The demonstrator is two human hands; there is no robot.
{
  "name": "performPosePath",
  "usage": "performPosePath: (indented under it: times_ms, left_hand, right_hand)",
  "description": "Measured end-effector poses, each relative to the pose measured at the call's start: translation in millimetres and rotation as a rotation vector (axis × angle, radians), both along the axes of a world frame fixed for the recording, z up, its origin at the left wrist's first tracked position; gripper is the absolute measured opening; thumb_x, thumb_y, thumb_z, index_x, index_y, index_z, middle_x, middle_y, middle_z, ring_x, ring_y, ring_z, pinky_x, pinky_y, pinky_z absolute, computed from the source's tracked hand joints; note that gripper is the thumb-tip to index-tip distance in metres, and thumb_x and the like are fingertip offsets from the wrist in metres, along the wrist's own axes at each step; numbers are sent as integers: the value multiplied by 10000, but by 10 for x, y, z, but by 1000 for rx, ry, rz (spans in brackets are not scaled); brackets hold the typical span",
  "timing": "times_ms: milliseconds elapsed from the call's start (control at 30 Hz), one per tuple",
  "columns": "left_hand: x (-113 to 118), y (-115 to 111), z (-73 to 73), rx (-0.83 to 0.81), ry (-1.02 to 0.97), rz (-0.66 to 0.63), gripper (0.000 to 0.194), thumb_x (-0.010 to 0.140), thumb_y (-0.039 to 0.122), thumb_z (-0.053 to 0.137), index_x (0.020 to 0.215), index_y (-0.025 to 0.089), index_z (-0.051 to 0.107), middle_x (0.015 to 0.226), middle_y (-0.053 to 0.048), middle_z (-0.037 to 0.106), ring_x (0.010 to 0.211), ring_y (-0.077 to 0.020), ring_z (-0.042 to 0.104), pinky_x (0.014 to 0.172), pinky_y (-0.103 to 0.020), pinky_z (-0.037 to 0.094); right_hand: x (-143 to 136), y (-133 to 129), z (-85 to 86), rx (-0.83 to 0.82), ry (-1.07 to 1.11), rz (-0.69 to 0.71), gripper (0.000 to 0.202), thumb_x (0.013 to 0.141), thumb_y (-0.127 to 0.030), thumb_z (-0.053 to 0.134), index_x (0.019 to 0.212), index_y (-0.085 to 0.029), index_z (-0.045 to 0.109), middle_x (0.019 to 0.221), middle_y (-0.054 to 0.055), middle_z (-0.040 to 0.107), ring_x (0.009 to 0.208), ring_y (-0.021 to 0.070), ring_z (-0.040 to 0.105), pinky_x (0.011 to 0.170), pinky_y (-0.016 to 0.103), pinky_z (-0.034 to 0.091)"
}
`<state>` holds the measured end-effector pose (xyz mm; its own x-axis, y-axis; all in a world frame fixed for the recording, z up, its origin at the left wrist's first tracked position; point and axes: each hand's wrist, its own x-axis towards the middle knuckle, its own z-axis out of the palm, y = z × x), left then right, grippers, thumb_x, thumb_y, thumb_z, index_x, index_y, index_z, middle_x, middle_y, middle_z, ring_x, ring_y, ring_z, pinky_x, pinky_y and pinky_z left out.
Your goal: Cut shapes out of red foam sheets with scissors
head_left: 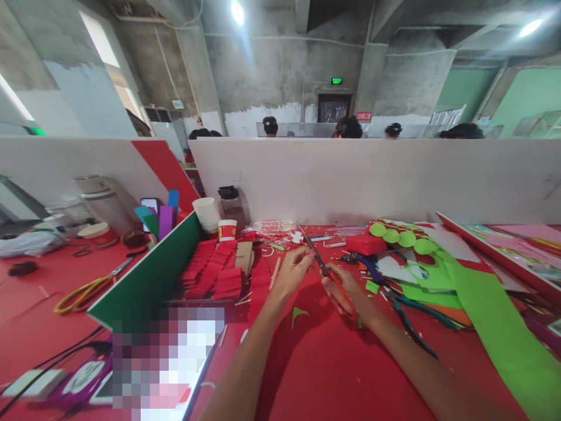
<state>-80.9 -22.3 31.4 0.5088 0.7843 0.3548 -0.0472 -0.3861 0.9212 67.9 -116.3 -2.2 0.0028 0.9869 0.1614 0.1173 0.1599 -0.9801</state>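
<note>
My right hand (344,289) is closed around red-orange-handled scissors (323,264), whose blades point away and up to the left. The blades lie close beside the fingers of my left hand (294,268). Those fingers are pinched together, and what sits between them is too small to make out. Just beyond them shows a small white-and-red piece (297,237); I cannot tell whether it touches the hand. A green scrap (300,316) lies on the red table (324,362) below my hands.
To the right are blue-handled pliers (372,270), green-handled pliers (412,324) and a long green strip (491,316). On the left stand folded red pieces (210,272), a green divider (149,275) and a lit screen (193,351). A white partition (372,181) closes the back.
</note>
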Motion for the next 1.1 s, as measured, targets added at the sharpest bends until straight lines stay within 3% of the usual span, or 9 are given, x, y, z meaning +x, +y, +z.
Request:
performPosePath:
  times_ms: [167, 300, 467, 800, 967, 1100]
  left_hand:
    - [-3, -7, 8, -12, 29, -35, 201, 822, 304, 504, 658, 196, 550, 625, 17, 556, 630, -148, 525, 645, -262, 401]
    - [-18, -57, 43, 10, 136, -135, 235, 846, 329, 522, 666, 192, 584, 649, 7, 596, 662, -161, 547, 673, -272, 411]
    - [-12, -116, 38, 78, 280, -216, 281, 863, 390, 577, 665, 193, 616, 643, 21, 586, 640, -156, 512, 643, -267, 375]
    - [-26, -162, 42, 14, 279, -99, 234, 847, 378, 618, 690, 212, 670, 616, 5, 628, 662, -177, 576, 665, -280, 428]
    - [10, -118, -37, -205, 178, -98, 292, 865, 457, 594, 712, 211, 629, 632, -15, 671, 584, -163, 596, 657, -302, 470]
    - [30, -92, -98, -521, 142, -253, 323, 825, 521, 657, 844, 206, 588, 689, -21, 705, 558, -134, 615, 615, -264, 475]
  right_hand:
    - [-11, -6, 77, 11, 1, -81, 404, 848, -576, 685, 1036, -236, 575, 525, -113, 462, 297, 64, 370, 281, 171, 323]
    - [25, 37, 98, 21, 53, -205, 434, 808, -533, 724, 1085, -238, 566, 580, -94, 525, 352, 80, 436, 314, 177, 384]
    - [159, 116, 85, 53, 95, -261, 493, 737, -440, 797, 1111, -239, 546, 750, -50, 640, 407, 74, 494, 354, 184, 397]
    - [226, 138, 63, 39, 105, -189, 478, 733, -384, 780, 1125, -226, 558, 804, -31, 686, 397, 71, 488, 362, 196, 377]
    - [247, 132, 101, 102, 87, -171, 441, 752, -377, 763, 1106, -225, 549, 813, -29, 684, 441, 79, 496, 410, 204, 406]
    - [264, 127, 118, 190, 12, -151, 348, 772, -320, 756, 1050, -220, 572, 805, -20, 685, 605, 135, 612, 585, 254, 501]
